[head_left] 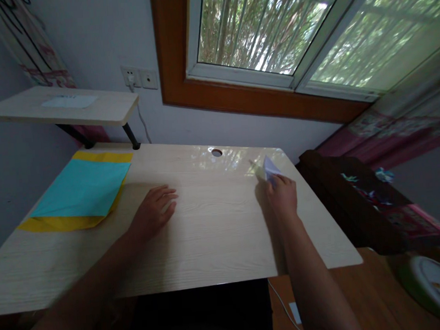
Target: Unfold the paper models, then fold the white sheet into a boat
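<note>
My right hand [283, 194] pinches a small piece of folded white paper [270, 167], its pointed tip up, over the right back part of the desk [212, 226]. The paper's lower part is hidden by my fingers. On the left, my left hand [154, 210] is over the desk top with its fingers apart and nothing in them. Beyond that hand, a light blue sheet [82, 187] lies on a larger yellow sheet [62, 224] at the desk's left side.
A raised shelf [99, 105] on black legs bears a white paper [68, 101]. A round cable hole [216, 152] is near the back edge. A dark brown cabinet [343, 196] with small items stands to the right, near a round green-and-white container [435, 288].
</note>
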Demonstrator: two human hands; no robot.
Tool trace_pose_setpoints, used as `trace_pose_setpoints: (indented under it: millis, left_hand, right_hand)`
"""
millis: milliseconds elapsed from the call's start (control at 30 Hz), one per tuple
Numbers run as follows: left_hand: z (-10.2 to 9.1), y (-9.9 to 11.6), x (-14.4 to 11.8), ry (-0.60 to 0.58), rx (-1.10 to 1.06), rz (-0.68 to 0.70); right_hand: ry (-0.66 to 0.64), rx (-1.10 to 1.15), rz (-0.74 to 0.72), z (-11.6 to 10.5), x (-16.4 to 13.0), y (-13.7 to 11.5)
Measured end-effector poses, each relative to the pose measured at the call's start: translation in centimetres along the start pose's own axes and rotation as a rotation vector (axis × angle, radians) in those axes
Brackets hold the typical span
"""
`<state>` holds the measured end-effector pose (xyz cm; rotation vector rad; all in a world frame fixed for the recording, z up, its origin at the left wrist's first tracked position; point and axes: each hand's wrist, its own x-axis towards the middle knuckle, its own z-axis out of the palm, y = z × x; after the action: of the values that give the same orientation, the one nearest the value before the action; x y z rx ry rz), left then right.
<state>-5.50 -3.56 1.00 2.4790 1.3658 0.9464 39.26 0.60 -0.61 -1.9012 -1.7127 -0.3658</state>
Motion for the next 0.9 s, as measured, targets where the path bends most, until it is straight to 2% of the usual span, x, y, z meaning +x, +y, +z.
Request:
trace_pose_setpoints:
  millis: [100, 200, 300, 367, 467, 567, 700, 800, 900]
  left_hand:
    - [1.2, 0.2, 1.0, 0.006, -0.093, 0.006]
    - [2.4, 0.4, 2.0, 0.006, -0.227, -0.029]
    - [3.7, 0.7, 2.8, -0.01, -0.451, -0.141]
    - [4.5, 0.9, 3.4, -0.01, -0.611, -0.251]
    - [5.3, 1.1, 4.2, -0.027, -0.858, -0.399]
    - [5.4, 1.0, 4.7, -0.078, -1.07, -0.485]
    - [4.8, 0.9, 4.6, -0.08, -1.144, -0.556]
    - [4.5, 0.5, 4.5, -0.037, -1.194, -0.592]
    - [4.4, -0.1, 4.6, -0.005, -1.188, -0.648]
  right_hand:
    - [-0.054, 0.54, 0.057, -0.2, -0.2, -3.1]
    - [-0.217, 1.029, 0.214, -0.4, -0.8, -6.9]
    - [-0.455, 1.381, 0.468, -0.8, -1.5, -10.7]
    - [-0.58, 1.529, 0.514, -1.2, -1.9, -12.8]
    - [-0.714, 1.63, 0.519, -1.3, -2.4, -15.2]
    - [-0.797, 1.639, 0.517, -0.5, -2.8, -16.9]
    - [-0.836, 1.588, 0.48, 1.7, -3.5, -18.4]
    - [-0.848, 1.49, 0.355, 2.8, -3.7, -19.0]
    - [-0.75, 1.261, 0.098, 3.1, -3.6, -19.5]
